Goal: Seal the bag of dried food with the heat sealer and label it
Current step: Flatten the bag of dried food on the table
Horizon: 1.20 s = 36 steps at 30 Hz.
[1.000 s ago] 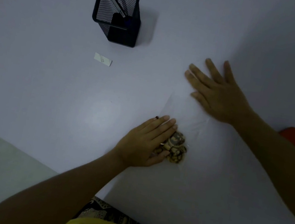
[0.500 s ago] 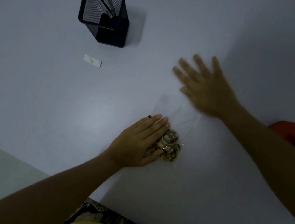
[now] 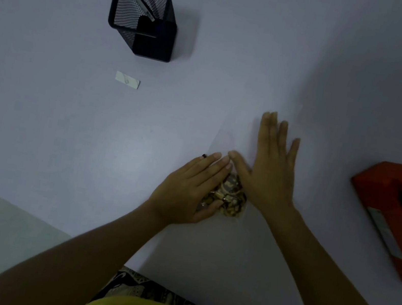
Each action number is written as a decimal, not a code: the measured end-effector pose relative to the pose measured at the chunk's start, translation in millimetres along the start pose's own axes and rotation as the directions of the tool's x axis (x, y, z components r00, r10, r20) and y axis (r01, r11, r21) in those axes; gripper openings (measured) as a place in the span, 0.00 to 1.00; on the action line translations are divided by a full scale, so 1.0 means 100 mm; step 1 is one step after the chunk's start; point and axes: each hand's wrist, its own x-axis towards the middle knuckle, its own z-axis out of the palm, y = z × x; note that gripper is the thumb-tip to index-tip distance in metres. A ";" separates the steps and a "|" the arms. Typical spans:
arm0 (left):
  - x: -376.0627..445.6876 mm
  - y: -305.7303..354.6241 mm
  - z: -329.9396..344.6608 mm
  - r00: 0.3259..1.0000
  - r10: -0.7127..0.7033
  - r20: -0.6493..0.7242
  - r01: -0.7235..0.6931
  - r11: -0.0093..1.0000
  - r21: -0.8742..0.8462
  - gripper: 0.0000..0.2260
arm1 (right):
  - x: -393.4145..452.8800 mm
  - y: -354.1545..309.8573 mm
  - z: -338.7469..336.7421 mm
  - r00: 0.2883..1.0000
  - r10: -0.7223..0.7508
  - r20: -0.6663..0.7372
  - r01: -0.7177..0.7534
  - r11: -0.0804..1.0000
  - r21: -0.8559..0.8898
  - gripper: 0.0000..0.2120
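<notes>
Between our flat, unclenched left hand (image 3: 187, 190) and right hand (image 3: 269, 169), the bag of dried food (image 3: 229, 197) seems light, limp and slippery, best pinched by its empty film above our fingertips.

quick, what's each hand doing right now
Left hand: open, fingers straight, resting on the bag of dried food.
Right hand: open, flat on the bag's clear upper part.

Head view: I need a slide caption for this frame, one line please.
Both hands, left and right, flatten a clear bag of dried food beside the red heat sealer.
</notes>
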 end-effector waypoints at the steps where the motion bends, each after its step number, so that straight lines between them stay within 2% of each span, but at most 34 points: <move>1: 0.00 0.00 0.00 1.000 0.000 0.000 0.000 1.000 -0.002 0.27 | -0.02 0.04 -0.01 1.000 0.009 -0.003 -0.009 1.000 -0.007 0.40; 9: -0.03 0.01 0.00 1.000 -0.002 0.012 0.002 1.000 0.004 0.27 | -0.02 0.45 -0.18 0.998 -0.005 0.057 0.010 0.996 -0.083 0.50; 15: 0.01 0.00 -0.08 1.000 0.010 0.012 -0.010 1.000 0.019 0.27 | 0.00 0.45 -0.23 0.998 0.020 0.052 -0.019 1.000 -0.015 0.52; 19: 0.13 0.03 -0.19 0.997 0.076 -0.028 -0.074 0.995 0.061 0.28 | 0.03 0.44 -0.20 0.999 0.007 0.045 -0.005 0.999 -0.048 0.52; 23: 0.21 0.01 -0.14 0.976 0.213 0.045 -0.211 0.977 -0.037 0.26 | 0.02 0.45 -0.20 0.999 0.005 0.032 -0.003 0.999 -0.038 0.52; 32: 0.20 -0.06 -0.03 0.971 0.215 0.106 -0.208 0.975 -0.074 0.27 | -0.06 0.67 -0.27 0.998 -0.029 0.047 0.032 0.998 -0.054 0.55; 34: 0.20 -0.06 -0.03 0.972 0.215 0.092 -0.207 0.975 -0.082 0.28 | -0.12 0.74 -0.30 1.000 0.001 0.026 0.000 0.999 -0.051 0.52; 36: 0.20 -0.06 -0.03 0.974 0.213 0.080 -0.207 0.975 -0.085 0.28 | -0.19 0.75 -0.33 0.997 -0.071 0.002 0.071 0.994 -0.086 0.44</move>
